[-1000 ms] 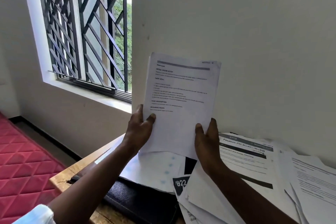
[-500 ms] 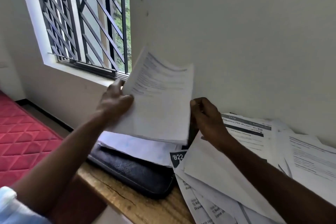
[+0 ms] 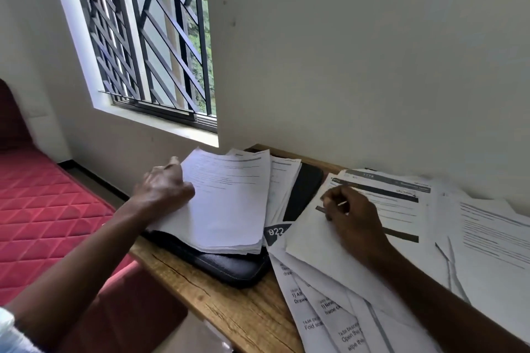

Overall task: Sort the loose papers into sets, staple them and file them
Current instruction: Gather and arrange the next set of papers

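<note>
A stack of white printed sheets (image 3: 229, 203) lies on a flat black leather-look folder (image 3: 229, 268), which rests on the wooden desk (image 3: 243, 312) against the white wall (image 3: 358, 51). The left hand (image 3: 163, 192) lies at the stack's left edge, fingers curled around it; how many sheets it holds cannot be made out, since the fingertips are hidden under the paper. More sheets (image 3: 284, 180) fan out behind the stack and cover much of the folder.

To the right, a loose spread of overlapping printed papers (image 3: 401, 238) covers the desk and runs out of the picture. The right hand (image 3: 350, 215) rests on it with fingers bent, pinching the edge of a sheet. Most of the print is blurred. A red quilted mattress (image 3: 43, 209) lies left, below the barred window (image 3: 149, 37).
</note>
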A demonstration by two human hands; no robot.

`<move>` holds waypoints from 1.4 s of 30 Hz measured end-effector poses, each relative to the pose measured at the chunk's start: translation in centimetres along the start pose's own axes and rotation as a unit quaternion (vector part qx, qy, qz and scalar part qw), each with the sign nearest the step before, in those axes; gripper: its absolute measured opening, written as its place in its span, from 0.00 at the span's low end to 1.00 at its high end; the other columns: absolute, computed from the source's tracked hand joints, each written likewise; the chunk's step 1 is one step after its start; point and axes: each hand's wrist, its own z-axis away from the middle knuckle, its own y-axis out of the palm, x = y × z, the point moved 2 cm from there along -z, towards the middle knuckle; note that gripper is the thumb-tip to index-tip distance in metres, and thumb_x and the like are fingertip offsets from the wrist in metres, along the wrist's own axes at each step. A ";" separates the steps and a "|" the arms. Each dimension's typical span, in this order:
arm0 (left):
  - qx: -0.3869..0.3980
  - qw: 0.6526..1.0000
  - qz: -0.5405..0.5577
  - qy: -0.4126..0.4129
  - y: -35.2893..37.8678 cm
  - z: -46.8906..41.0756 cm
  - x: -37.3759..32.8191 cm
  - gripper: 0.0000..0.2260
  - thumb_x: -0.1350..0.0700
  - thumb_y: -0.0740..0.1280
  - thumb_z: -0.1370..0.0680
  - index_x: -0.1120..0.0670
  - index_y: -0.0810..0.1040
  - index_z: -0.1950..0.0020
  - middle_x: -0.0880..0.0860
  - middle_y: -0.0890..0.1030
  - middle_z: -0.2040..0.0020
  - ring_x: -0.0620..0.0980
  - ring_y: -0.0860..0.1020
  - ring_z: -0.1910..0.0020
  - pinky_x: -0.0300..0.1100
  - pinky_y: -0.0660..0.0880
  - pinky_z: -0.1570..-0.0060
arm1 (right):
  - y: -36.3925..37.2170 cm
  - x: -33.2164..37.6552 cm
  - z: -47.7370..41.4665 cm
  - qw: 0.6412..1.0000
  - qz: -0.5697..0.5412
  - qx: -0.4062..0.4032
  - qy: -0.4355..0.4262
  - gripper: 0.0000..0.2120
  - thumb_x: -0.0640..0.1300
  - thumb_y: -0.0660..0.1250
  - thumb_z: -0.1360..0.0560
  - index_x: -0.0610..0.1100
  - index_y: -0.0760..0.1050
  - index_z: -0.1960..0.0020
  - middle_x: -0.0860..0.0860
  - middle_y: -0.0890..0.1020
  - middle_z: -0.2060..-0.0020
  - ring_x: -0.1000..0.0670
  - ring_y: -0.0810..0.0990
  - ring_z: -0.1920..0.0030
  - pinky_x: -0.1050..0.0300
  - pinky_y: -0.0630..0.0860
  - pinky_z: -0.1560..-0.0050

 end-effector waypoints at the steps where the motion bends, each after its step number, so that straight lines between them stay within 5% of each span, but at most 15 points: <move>1: -0.011 0.999 0.035 -0.007 -0.1 0.4 0.3 0.24 0.56 0.63 0.22 0.52 0.66 0.26 0.63 0.80 0.38 0.64 0.78 0.43 0.50 0.75 0.47 | 0.2 -0.5 0.1 1.000 0.022 0.012 -0.008 0.07 0.42 0.69 0.22 0.52 0.80 0.55 0.58 0.83 0.61 0.60 0.81 0.58 0.56 0.75 0.54; 3: -0.035 0.995 0.095 -0.024 -0.2 1.6 0.4 0.32 0.59 0.62 0.23 0.46 0.62 0.18 0.61 0.77 0.29 0.64 0.76 0.35 0.50 0.74 0.39 | 0.5 -0.7 0.2 0.998 0.049 0.025 -0.019 0.05 0.44 0.69 0.22 0.52 0.80 0.54 0.58 0.83 0.60 0.59 0.81 0.57 0.55 0.75 0.53; 6: -0.058 0.987 0.139 -0.054 0.1 2.7 -0.3 0.28 0.60 0.61 0.23 0.47 0.71 0.22 0.60 0.76 0.27 0.62 0.75 0.30 0.49 0.73 0.33 | 0.8 -0.4 0.5 0.993 0.095 0.040 -0.051 0.03 0.47 0.69 0.22 0.52 0.80 0.52 0.57 0.82 0.58 0.54 0.80 0.56 0.53 0.76 0.53; 13: -0.004 0.999 -0.034 0.002 0.8 3.1 -0.8 0.21 0.46 0.65 0.20 0.43 0.73 0.27 0.55 0.80 0.32 0.58 0.78 0.37 0.47 0.76 0.40 | 0.5 0.0 1.6 0.978 0.177 0.055 -0.096 0.04 0.48 0.66 0.20 0.53 0.79 0.47 0.54 0.80 0.53 0.50 0.78 0.50 0.54 0.72 0.53; 18: 0.039 0.986 -0.156 0.039 -0.2 3.6 -0.8 0.34 0.26 0.61 0.24 0.41 0.66 0.23 0.55 0.78 0.30 0.59 0.77 0.35 0.48 0.75 0.43 | 0.1 1.0 2.3 0.944 0.237 0.138 -0.182 0.23 0.62 0.61 0.21 0.53 0.73 0.30 0.55 0.78 0.34 0.49 0.74 0.34 0.45 0.70 0.33; 22: -0.059 0.947 -0.312 0.052 -2.0 4.6 -2.2 0.43 0.19 0.53 0.29 0.46 0.64 0.23 0.55 0.82 0.41 0.55 0.78 0.51 0.44 0.76 0.54 | 0.6 2.3 2.8 0.920 0.246 0.237 -0.190 0.36 0.76 0.50 0.26 0.60 0.63 0.24 0.59 0.72 0.28 0.55 0.70 0.29 0.44 0.58 0.24; 27: -0.016 0.963 -0.153 0.221 -2.1 5.6 -6.7 0.36 0.21 0.57 0.27 0.38 0.66 0.24 0.42 0.82 0.36 0.50 0.78 0.36 0.43 0.76 0.50 | 1.6 1.5 2.8 0.881 0.380 0.197 -0.203 0.50 0.87 0.45 0.36 0.58 0.60 0.23 0.54 0.71 0.34 0.49 0.68 0.30 0.40 0.56 0.25; 31: 0.082 0.957 -0.020 0.278 -0.1 5.6 -10.0 0.28 0.28 0.66 0.25 0.41 0.75 0.30 0.42 0.84 0.43 0.46 0.78 0.45 0.42 0.69 0.56 | 0.9 1.1 2.7 0.896 0.359 0.195 -0.176 0.47 0.87 0.48 0.37 0.60 0.62 0.27 0.54 0.71 0.39 0.49 0.68 0.34 0.41 0.60 0.28; 37: 0.151 0.920 -0.012 0.363 3.0 4.1 -11.2 0.23 0.33 0.68 0.23 0.40 0.76 0.31 0.44 0.80 0.37 0.45 0.78 0.41 0.43 0.74 0.42 | -0.3 1.2 3.7 0.914 0.280 0.202 -0.213 0.28 0.77 0.59 0.28 0.56 0.70 0.41 0.58 0.69 0.46 0.54 0.69 0.44 0.49 0.65 0.34; 42: 0.090 0.885 -0.045 0.454 5.2 4.6 -11.2 0.19 0.31 0.63 0.22 0.38 0.75 0.35 0.43 0.75 0.34 0.46 0.71 0.34 0.51 0.70 0.37 | -2.7 0.3 3.7 0.903 0.294 0.235 -0.206 0.36 0.81 0.58 0.32 0.59 0.68 0.33 0.59 0.73 0.38 0.54 0.72 0.36 0.46 0.65 0.30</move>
